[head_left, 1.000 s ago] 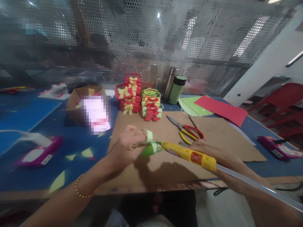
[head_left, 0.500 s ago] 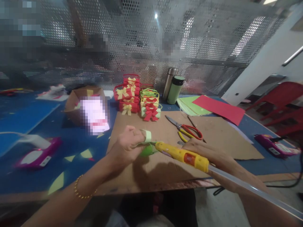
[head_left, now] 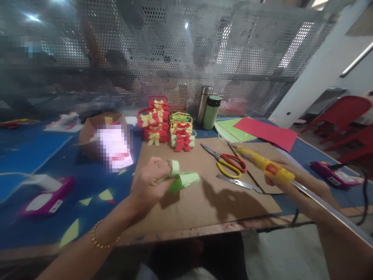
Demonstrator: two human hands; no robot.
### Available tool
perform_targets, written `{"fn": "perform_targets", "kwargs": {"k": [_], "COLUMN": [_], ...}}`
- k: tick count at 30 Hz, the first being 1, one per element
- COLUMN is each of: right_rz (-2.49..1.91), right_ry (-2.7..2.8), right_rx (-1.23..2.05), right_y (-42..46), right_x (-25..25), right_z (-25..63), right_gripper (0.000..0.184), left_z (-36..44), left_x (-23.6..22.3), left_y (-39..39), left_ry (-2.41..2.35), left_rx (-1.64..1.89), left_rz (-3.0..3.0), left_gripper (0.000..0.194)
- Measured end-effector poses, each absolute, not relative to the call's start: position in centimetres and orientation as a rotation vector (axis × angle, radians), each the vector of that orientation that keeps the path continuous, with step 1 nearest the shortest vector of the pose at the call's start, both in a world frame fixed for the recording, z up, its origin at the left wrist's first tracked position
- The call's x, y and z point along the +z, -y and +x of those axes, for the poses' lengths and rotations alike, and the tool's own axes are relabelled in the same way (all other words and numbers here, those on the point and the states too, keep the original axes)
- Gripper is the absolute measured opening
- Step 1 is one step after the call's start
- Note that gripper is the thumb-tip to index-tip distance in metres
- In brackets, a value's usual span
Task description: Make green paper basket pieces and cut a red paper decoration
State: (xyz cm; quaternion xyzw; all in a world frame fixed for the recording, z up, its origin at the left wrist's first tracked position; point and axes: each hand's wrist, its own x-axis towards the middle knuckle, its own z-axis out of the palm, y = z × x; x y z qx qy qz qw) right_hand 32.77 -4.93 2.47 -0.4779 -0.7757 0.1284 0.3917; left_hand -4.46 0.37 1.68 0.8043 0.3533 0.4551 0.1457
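Observation:
My left hand (head_left: 154,175) is closed on a piece of light green paper (head_left: 186,180), folded into loops that stick out past the fingers over the cardboard sheet (head_left: 180,216). Over the right part of the cardboard, my right hand (head_left: 300,182) grips a yellow hot glue gun (head_left: 269,165); a clear glue stick (head_left: 323,210) runs out of its back. The gun's nozzle points left, apart from the paper. Between the hands lie scissors (head_left: 227,161) with red and yellow handles and a loose metal blade (head_left: 239,183).
Small red and green paper baskets (head_left: 157,124) with bows stand behind the cardboard. Beside them are a green flask (head_left: 211,112), a steel flask (head_left: 204,103) and red paper (head_left: 265,134). A lit phone (head_left: 115,147) leans on a cardboard box (head_left: 87,132) at left, near paper scraps (head_left: 71,233).
My right hand has drawn the glue gun away from the green paper, to the right and slightly up. The loose blade now shows in full. My left hand still holds the paper.

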Motion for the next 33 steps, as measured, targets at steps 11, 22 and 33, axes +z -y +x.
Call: {"fn": "perform_targets", "kwargs": {"k": [11,22,33], "right_rz": [-1.697,-1.245,-1.009], "right_ry": [2.023,2.106,1.894], "right_rx": [-0.274,-0.257,0.412], "right_y": [1.8,5.8,6.2], "right_x": [-3.2,2.9,0.7], "right_z": [43.8,28.2,16.8], "right_gripper": [0.021,0.029,0.028], "left_z": [-4.5,-4.4,-4.2], "left_x": [2.0,1.9,3.0], "left_y": [0.1,0.3,1.1], "left_ry": [-1.029,-1.055,-0.984], "left_rx": [1.246,1.253,1.188], "left_rz": [1.986,1.954,1.935], "left_gripper": [0.02,0.016,0.017]}}
